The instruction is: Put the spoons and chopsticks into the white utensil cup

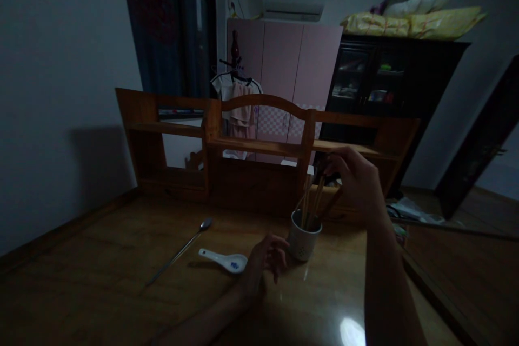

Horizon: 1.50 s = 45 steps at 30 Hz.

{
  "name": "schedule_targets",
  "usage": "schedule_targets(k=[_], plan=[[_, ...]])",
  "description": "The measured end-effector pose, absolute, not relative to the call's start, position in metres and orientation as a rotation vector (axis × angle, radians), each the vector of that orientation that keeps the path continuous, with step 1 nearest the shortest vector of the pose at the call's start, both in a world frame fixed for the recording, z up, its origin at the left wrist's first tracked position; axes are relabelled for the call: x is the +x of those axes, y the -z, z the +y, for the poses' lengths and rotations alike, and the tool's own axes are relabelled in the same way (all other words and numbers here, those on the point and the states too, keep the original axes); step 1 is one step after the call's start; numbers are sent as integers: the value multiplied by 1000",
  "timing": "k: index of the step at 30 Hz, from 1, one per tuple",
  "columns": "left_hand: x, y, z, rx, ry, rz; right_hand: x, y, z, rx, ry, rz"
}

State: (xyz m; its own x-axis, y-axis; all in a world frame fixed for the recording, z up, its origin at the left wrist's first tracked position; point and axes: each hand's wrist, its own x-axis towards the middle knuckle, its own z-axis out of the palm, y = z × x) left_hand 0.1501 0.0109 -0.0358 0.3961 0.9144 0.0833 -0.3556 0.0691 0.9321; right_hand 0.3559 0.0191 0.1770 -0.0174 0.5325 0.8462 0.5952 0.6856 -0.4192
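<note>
A pale utensil holder (303, 240) with a small hole pattern stands upright on the wooden table, and several chopsticks (317, 200) lean in it. Above it, my right hand (359, 181) is closed in a pinch at the utensils' upper ends; a dark shape shows at the fingertips, too dim to name. My left hand (263, 262) is just left of the holder, fingers loosely curled and apart, holding nothing. Beside that hand lies a white ceramic spoon (231, 263) with a blue mark. Farther left is a long-handled metal spoon (186, 246), its bowl pointing away.
A wooden shelf unit (259, 146) rises along the table's far edge. The wall (73, 119) borders the left side. Beyond the shelf are a clothes rack (235, 59), a pink wardrobe (281, 59) and a dark cabinet (405, 65). The room is dim.
</note>
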Motion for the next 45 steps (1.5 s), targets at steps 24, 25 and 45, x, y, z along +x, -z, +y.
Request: schedule_targets(k=[24, 25, 45], plan=[[141, 59, 28, 780, -1122, 871, 358, -138, 51, -1368, -176, -2095], [141, 59, 27, 771, -1120, 876, 358, -138, 52, -1362, -186, -2098], [144, 56, 19, 834, -1205, 911, 361, -144, 50, -1250, -166, -2027]])
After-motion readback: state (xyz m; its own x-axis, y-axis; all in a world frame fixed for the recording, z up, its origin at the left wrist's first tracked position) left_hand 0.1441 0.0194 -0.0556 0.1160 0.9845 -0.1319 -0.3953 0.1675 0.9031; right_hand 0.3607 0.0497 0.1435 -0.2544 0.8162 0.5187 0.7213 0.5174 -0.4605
